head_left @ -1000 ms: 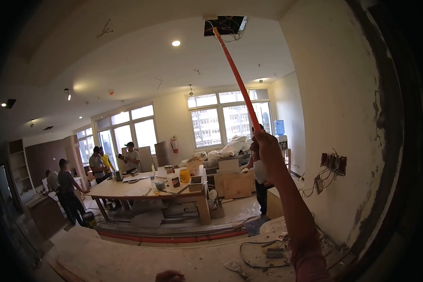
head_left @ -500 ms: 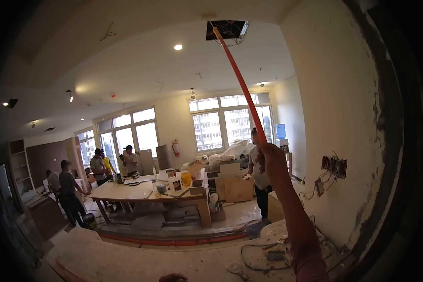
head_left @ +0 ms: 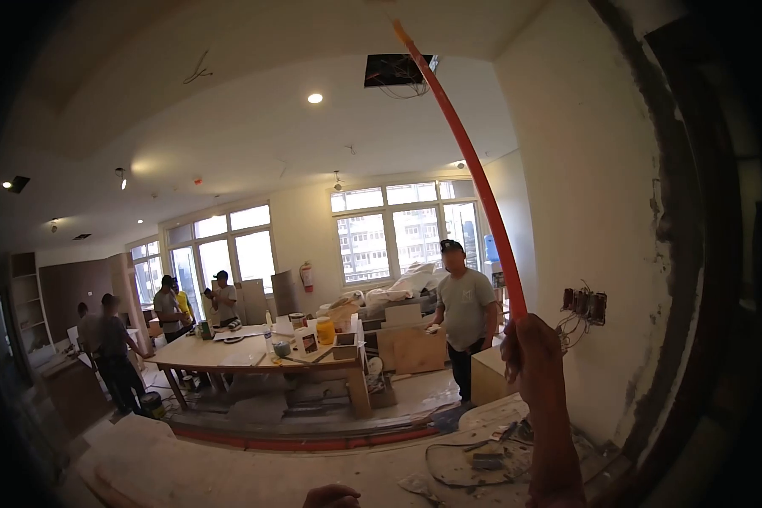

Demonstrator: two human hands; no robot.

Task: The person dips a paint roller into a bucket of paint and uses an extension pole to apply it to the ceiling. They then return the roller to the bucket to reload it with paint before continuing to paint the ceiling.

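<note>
Overhead, right hand [head_left: 529, 351] gripped orange conduit [head_left: 474, 173], tip at 12 o'clock past ceiling hatch [head_left: 398, 70]; next move needed re-aiming. Left hand [head_left: 330, 496] barely visible, grip unclear.

The rough white wall [head_left: 601, 212] stands close at three o'clock, with loose wires [head_left: 580, 306] sticking out. From nine to twelve o'clock the air is open up to the square ceiling hole [head_left: 394, 72].

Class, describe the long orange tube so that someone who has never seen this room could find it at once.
Start at the bare plaster wall on the right. In front of it the right hand grips a thin orange tube that curves up towards the ceiling, its tip near a dark square ceiling opening. Nothing else here is so long, thin and orange.
</note>
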